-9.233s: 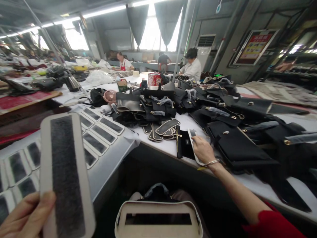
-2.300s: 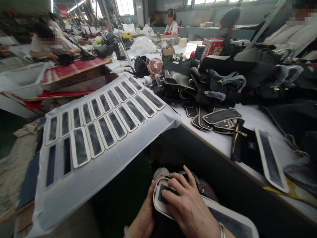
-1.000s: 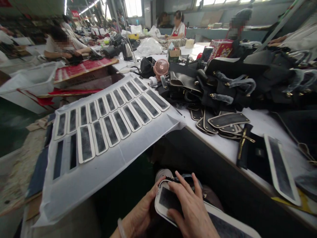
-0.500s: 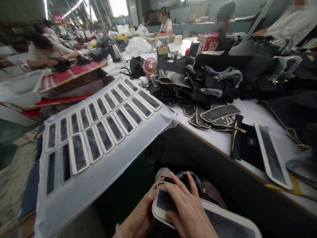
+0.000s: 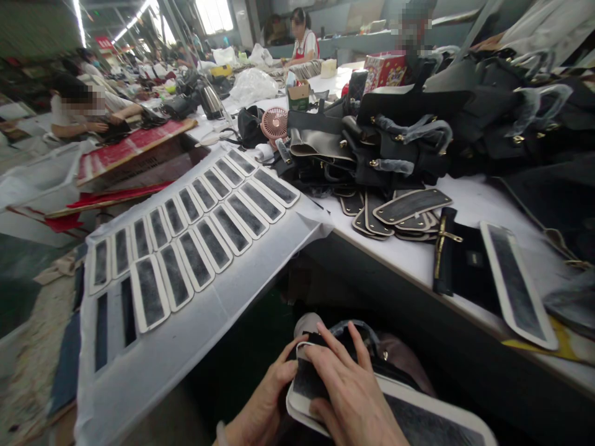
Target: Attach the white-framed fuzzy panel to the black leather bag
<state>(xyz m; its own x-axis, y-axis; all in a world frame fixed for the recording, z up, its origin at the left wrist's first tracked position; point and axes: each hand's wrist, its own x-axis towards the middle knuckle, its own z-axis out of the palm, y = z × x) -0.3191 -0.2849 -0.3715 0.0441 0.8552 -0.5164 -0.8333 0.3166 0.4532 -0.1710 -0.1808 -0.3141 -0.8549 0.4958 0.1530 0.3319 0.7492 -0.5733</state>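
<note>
On my lap, over a black bag (image 5: 372,337) with a plastic-wrapped handle, lies a long black bag panel (image 5: 432,421) with a cream border and rounded corners. My left hand (image 5: 267,393) grips its left end, thumb on the near side and fingers around the far edge. Spread across the top of the panel is my right hand (image 5: 346,384); its index finger presses near the left end and the thumb rests by the near edge. The panel's underside and most of the bag are hidden.
Similar panels (image 5: 150,296) lie in two rows on a white-covered board (image 5: 195,322) at left. Studded panels (image 5: 411,206), a zipped black piece (image 5: 469,257), another bordered panel (image 5: 518,285) and piled black bags (image 5: 395,136) occupy the right-hand table. A pink fan (image 5: 274,123) stands behind; co-workers sit farther back.
The view has shifted slightly. Both hands stay on the panel's left end, with my left thumb and right index finger moved only a little.
</note>
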